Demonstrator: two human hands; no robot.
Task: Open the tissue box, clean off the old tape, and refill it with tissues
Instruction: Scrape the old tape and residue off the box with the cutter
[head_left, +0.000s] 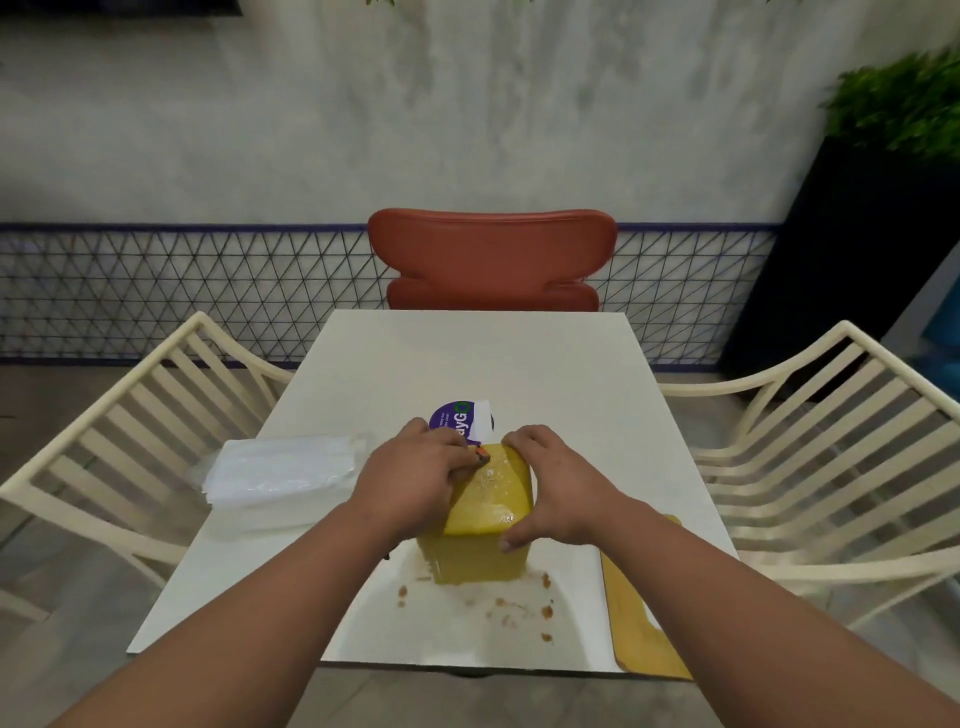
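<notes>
Nearest you, small brown tape scraps (519, 605) lie scattered on the white table (519, 364), in front of the yellow tissue box (485, 525). At the table's near right edge a flat yellow panel (647, 631) rests partly over the rim.

The tissue box stands upright near the table's centre front, its top face carrying pale residue. Your right hand (556, 480) clamps the box's right side: fingers curl over the far top edge, thumb presses the near right corner. Your left hand (415, 478) sits on the top's left portion, fingers curled inward and pinched against the surface beside a small dark-and-orange item (483, 456); it is too small to tell whether this is a painted nail or a tool, so you cannot confirm what the hand holds.

Left of the box, well apart from it, lies a clear-wrapped pack of white tissues (280, 470). Just behind your hands sits a purple round label (457, 420) with a white tab.

Farther back: cream slatted chairs (156, 415) on both sides, a red chair (491, 257) at the far end, a black planter (852, 249) at right.
</notes>
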